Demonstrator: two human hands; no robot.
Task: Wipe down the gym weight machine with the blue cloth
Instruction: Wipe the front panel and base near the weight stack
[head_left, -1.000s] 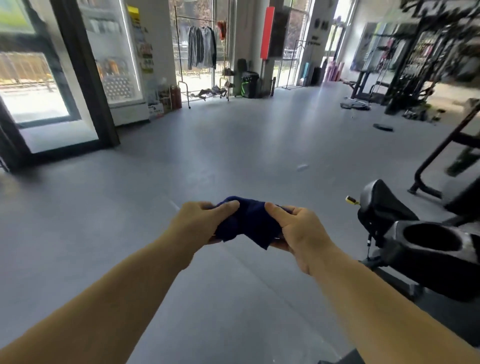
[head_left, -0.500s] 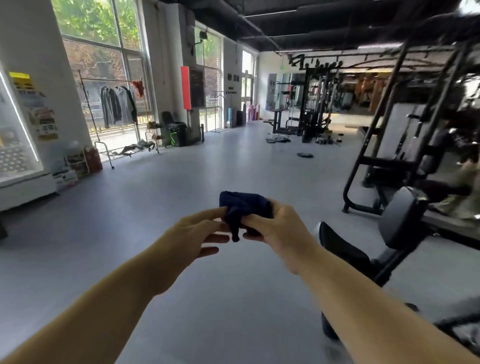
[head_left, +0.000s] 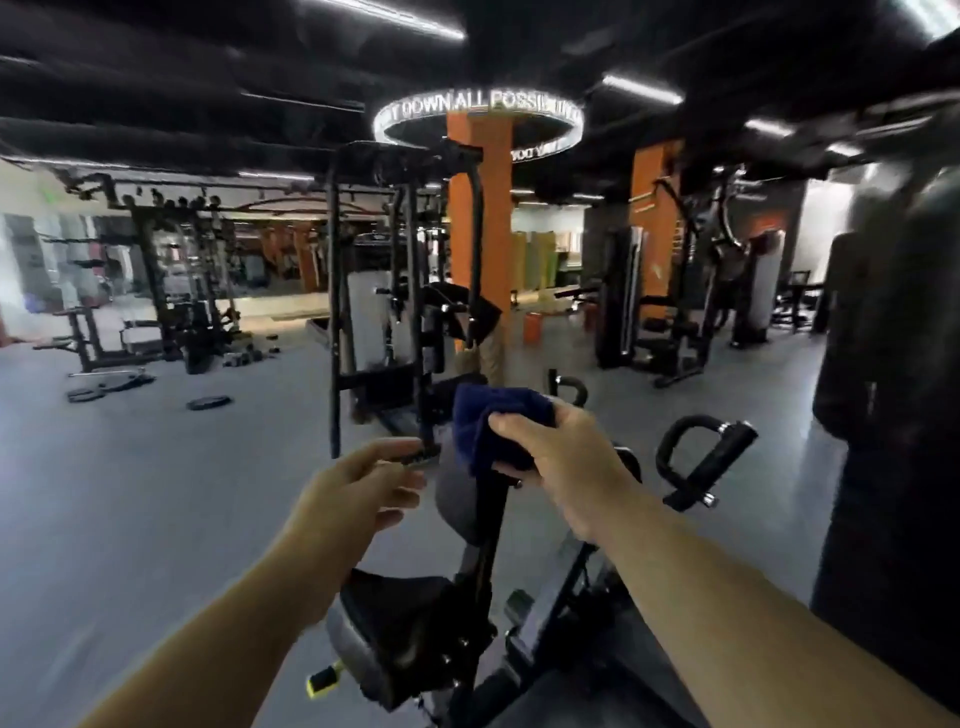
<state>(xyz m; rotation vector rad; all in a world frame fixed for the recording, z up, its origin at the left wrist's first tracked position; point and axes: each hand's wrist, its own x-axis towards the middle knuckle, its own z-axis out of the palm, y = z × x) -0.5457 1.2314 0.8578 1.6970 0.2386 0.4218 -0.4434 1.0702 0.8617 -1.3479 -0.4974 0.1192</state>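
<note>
The right hand (head_left: 563, 460) grips the blue cloth (head_left: 498, 423) — thumb laid across its near face, the other fingers curled round the far side and hidden by the fabric. The cloth is bunched into a thick fold and is held in the air just right of the view's middle, above the weight machine (head_left: 484, 561). At nine o'clock from the cloth the left hand (head_left: 358, 493) holds nothing. Its fingers are loosely spread and nearly straight, with the tips near the cloth's lower edge, though blur hides whether they touch it.

The machine fills the six o'clock part of the view. It has a black seat (head_left: 400, 618) low down, a grey pad (head_left: 457, 504) on an upright post directly beneath the cloth, and a yellow-tipped knob (head_left: 323, 678) at seven o'clock from the seat. A looped black handle (head_left: 701, 452) juts out at three o'clock from the right hand.

Farther off, at twelve o'clock, an orange pillar (head_left: 478, 223) rises to a lit ring sign (head_left: 478, 111) under the dark ceiling. A black punching bag (head_left: 893, 364) hangs at the three o'clock edge — and a weight plate (head_left: 209, 401) lies on the grey floor (head_left: 130, 493) at nine o'clock.
</note>
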